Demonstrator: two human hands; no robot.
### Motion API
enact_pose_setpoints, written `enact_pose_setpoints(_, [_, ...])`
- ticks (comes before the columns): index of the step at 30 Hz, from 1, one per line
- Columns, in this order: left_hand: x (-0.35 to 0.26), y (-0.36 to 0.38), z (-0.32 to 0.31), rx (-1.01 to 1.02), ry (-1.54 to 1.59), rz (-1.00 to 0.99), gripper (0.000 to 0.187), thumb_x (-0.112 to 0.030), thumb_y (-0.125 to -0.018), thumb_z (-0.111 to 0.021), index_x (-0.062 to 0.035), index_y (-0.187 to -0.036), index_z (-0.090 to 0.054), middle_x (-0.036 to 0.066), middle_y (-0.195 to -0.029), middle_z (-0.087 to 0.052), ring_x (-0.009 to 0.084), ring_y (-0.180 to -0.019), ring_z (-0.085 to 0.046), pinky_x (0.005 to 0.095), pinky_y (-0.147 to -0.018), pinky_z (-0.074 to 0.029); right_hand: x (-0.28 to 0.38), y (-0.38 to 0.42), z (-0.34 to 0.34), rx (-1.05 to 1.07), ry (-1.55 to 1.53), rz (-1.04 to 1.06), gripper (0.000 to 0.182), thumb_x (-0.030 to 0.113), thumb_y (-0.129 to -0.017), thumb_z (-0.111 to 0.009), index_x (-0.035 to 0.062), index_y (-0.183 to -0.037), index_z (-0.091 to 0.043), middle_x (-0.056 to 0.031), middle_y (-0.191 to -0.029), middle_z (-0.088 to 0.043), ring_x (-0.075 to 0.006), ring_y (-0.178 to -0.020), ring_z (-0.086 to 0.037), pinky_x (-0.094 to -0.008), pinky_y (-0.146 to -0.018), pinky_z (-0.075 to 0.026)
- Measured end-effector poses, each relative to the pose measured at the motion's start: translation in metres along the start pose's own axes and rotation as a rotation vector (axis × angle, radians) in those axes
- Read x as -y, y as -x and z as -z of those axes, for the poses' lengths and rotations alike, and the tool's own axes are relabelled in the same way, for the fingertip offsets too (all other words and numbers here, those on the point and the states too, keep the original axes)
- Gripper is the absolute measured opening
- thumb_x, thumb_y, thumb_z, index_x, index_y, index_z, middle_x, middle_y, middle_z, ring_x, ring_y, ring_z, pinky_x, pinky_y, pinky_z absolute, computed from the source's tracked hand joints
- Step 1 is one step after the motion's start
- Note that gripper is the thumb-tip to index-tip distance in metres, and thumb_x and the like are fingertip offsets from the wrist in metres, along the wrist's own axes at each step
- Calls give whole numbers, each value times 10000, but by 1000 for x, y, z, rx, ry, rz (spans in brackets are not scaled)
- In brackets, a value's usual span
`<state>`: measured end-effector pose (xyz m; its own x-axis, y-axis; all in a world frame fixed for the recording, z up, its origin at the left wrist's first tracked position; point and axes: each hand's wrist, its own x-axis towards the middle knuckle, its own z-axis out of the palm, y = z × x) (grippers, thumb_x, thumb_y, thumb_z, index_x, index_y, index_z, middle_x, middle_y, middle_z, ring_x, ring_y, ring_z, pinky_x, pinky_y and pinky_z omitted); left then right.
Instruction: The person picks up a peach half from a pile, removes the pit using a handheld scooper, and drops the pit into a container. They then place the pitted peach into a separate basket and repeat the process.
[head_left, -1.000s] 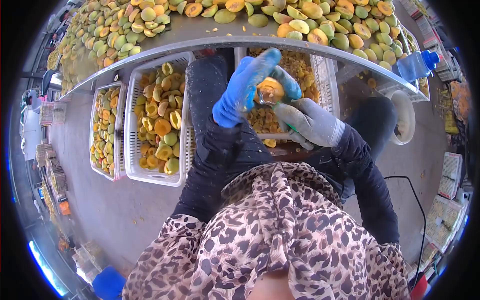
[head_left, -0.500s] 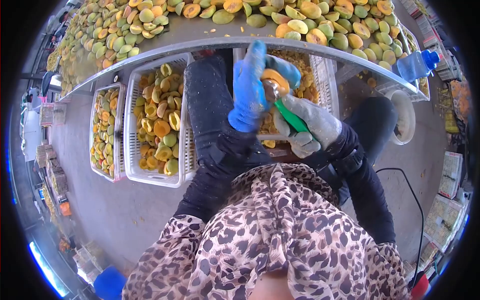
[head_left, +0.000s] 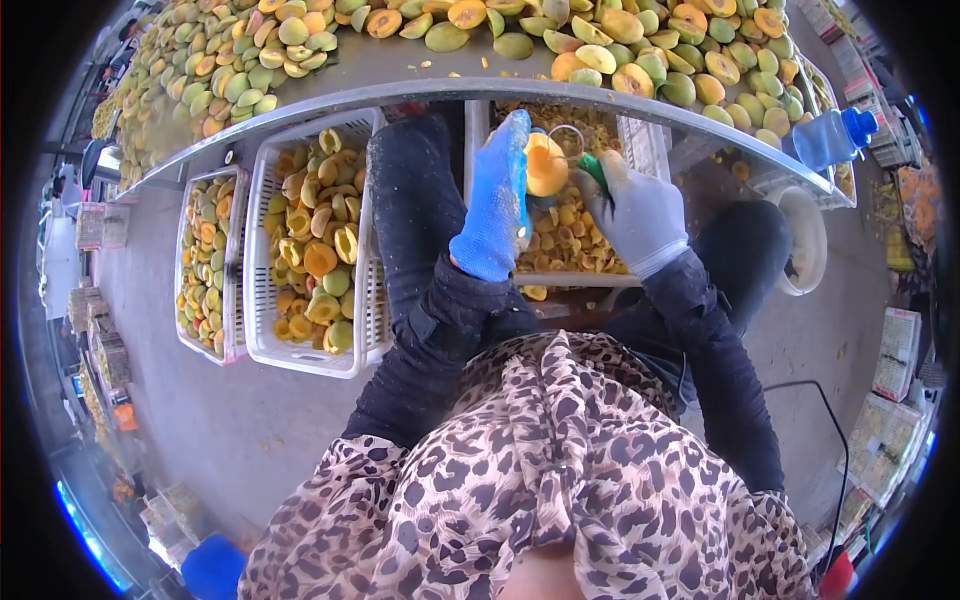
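Left hand [head_left: 497, 200] grips a fruit half [head_left: 545, 165], right hand [head_left: 637, 213] clasps a green-handled tool [head_left: 594, 169]; any labels seem unreadable

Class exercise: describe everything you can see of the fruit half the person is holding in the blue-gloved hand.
The fruit half is orange-yellow, smooth and rounded, with its flesh side partly showing. The left hand, in a blue glove, pinches it above a white crate of pieces. The right hand, gloved grey, holds a green-handled loop tool beside it.

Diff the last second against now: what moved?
Both hands rose toward the table edge. The left hand keeps the fruit half; the right hand swung the green-handled tool upright behind it. Crates unchanged.
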<state>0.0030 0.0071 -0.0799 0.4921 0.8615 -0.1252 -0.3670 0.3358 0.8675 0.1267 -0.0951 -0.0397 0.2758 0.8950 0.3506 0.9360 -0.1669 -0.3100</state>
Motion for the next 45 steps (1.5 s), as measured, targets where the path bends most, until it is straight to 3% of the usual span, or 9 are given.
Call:
enact_pose_setpoints(7, [2,10,-12,-86,-103,-89,215,-273,-931,-566,-91,-827,-517,-15,-703,-524,53,-591,-468,223,-524,-391,4,3,-20,140,534,-43,96,205,-876,-537,124,-831,-563,-52,-584,-618,-234,-520,-650,-355,-473,-508])
enact_pose_setpoints(10, [-36,33,-25,-159,-7,-22,159,-182,-890,-590,-82,-792,-514,-21,-692,-512,53,-614,-459,231,-564,-398,-39,1,-38,392,523,-305,422,440,-954,-393,126,-849,-655,-127,-712,-675,-313,-658,-676,-454,-565,-523])
enact_pose_setpoints(13, [-75,55,41,-320,-289,-383,197,-239,-942,-517,-62,-872,-567,7,-774,-580,82,-683,-529,244,-608,-429,-55,15,-24,305,296,-340,452,513,-933,-400,132,-961,-641,-203,-733,-650,-403,-698,-640,-497,-624,-501])
enact_pose_setpoints(14, [-65,54,113,-436,-1003,-618,300,-191,-976,-397,-28,-1175,-551,68,-1042,-575,160,-960,-558,298,-853,-463,-60,20,-25,320,273,-339,452,519,-929,-405,136,-972,-641,-210,-737,-647,-408,-704,-637,-501,-629,-498])
enact_pose_setpoints(16, [-108,61,134,-628,-404,-317,272,-233,-942,-505,-14,-1055,-619,27,-817,-593,109,-772,-566,253,-707,-471,-65,31,-28,344,247,-353,455,523,-923,-412,137,-985,-645,-214,-734,-644,-412,-702,-632,-510,-627,-491])
enact_pose_setpoints(19, [-81,99,266,-643,-1438,-426,275,-227,-919,-526,11,-963,-656,25,-762,-577,115,-739,-564,262,-663,-457,-56,41,-30,236,108,-333,403,486,-916,-470,122,-917,-645,-218,-686,-617,-411,-669,-615,-507,-594,-485])
enact_pose_setpoints(21, [-68,127,253,-734,-1246,-391,275,-223,-920,-524,8,-920,-673,45,-769,-602,121,-748,-569,267,-665,-453,-44,43,-28,239,80,-365,372,460,-913,-500,114,-892,-636,-213,-678,-613,-405,-660,-613,-497,-582,-482])
enact_pose_setpoints(25, [-10,181,241,-417,-1224,189,260,-207,-897,-550,22,-918,-672,114,-829,-668,180,-793,-617,308,-723,-480,-38,43,-30,255,-65,-312,313,395,-902,-569,88,-852,-606,-198,-652,-600,-392,-632,-605,-471,-547,-469])
enact_pose_setpoints(45, [119,61,200,265,-884,342,328,-164,-808,-643,6,-1087,-609,138,-871,-658,241,-800,-630,348,-766,-485,-13,46,-20,755,-33,-496,224,233,-835,-660,34,-877,-566,-211,-658,-581,-396,-642,-600,-428,-514,-454])
